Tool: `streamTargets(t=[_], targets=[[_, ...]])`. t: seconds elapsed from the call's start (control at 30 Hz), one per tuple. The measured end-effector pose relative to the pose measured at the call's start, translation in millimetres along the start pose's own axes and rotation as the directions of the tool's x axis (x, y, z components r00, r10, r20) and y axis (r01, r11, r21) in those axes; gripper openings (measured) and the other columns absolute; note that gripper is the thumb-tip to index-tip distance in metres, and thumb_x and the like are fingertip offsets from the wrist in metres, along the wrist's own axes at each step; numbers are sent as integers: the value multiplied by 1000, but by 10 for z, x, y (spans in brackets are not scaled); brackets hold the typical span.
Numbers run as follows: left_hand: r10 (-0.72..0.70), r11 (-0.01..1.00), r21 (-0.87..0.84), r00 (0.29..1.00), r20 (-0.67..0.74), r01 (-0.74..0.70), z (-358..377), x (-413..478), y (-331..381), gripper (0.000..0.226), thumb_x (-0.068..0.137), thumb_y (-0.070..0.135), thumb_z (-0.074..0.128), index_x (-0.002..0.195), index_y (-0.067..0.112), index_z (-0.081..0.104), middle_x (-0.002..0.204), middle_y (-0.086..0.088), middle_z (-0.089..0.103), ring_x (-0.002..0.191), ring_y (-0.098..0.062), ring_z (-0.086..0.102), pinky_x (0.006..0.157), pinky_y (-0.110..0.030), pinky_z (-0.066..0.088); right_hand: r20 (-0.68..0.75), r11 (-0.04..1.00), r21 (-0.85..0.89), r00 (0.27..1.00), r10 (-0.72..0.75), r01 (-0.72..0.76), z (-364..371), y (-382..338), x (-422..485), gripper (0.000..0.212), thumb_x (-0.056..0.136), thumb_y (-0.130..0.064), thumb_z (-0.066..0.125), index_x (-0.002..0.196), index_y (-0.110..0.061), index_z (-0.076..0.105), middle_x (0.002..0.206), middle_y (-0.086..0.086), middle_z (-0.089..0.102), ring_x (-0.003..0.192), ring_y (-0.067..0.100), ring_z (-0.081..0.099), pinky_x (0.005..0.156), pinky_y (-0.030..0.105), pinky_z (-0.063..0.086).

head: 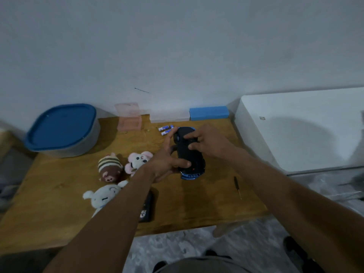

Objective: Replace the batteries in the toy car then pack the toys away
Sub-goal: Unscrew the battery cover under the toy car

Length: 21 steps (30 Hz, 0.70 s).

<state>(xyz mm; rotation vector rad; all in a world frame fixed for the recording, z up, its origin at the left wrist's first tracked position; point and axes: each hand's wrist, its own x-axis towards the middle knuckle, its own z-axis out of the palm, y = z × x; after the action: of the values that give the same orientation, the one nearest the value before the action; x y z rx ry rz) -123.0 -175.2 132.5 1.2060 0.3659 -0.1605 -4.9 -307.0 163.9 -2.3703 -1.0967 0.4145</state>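
Note:
A blue toy car (190, 158) is turned over, its black underside facing up, above the wooden table (59, 186). My left hand (167, 160) grips its left side, thumb across the near end. The fingers of my right hand (206, 140) curl onto the far part of the underside. Two blue-and-white batteries (166, 130) lie just beyond the car. A thin screwdriver (237, 186) lies on the table to the right. Three plush toys sit to the left: a striped brown one (109, 168), a pink-and-white one (137, 160) and a white one (103, 198).
A grey bin with a blue lid (63, 129) stands at the back left. A pink clear box (129, 118), a clear box (169, 116) and a blue block (208, 112) line the wall. A dark flat object (146, 208) lies under my left forearm. A white surface (305, 127) adjoins on the right.

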Motion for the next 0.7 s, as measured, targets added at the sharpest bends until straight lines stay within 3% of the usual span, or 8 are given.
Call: streamTargets(t=[0.33,0.47,0.63,0.7], targets=[[31,999,27,1000,-3,-31,-169,-72,64,110,72,-24,66,143,51,26,141,-8,42,109,-28,62,71,-45,58,3,1000,23,1000,-6,6,6,-241,60,32,78,-22,77,110,-19,71,111,4,66,92,10,54,74,17,37],[58,998,32,998,14,-58,-330,-132,96,110,72,-25,66,142,52,28,142,-9,41,112,-30,59,72,-46,58,-42,999,54,999,-5,8,22,-433,102,22,76,-16,78,96,-20,71,97,-3,62,89,10,54,63,8,31],[43,999,-10,999,19,-42,-333,-131,65,114,71,-25,66,140,57,27,145,-10,38,117,-32,57,77,-51,57,-72,999,40,997,-5,7,60,-422,97,18,77,-16,77,93,-21,70,99,-2,65,89,10,54,66,12,36],[30,1000,-7,999,21,-30,-325,-125,81,117,72,-25,65,141,59,22,146,-9,38,117,-31,57,79,-52,57,-96,1000,2,995,-1,1,51,-414,91,17,80,-19,74,96,-23,70,102,0,62,89,11,53,71,21,42]])
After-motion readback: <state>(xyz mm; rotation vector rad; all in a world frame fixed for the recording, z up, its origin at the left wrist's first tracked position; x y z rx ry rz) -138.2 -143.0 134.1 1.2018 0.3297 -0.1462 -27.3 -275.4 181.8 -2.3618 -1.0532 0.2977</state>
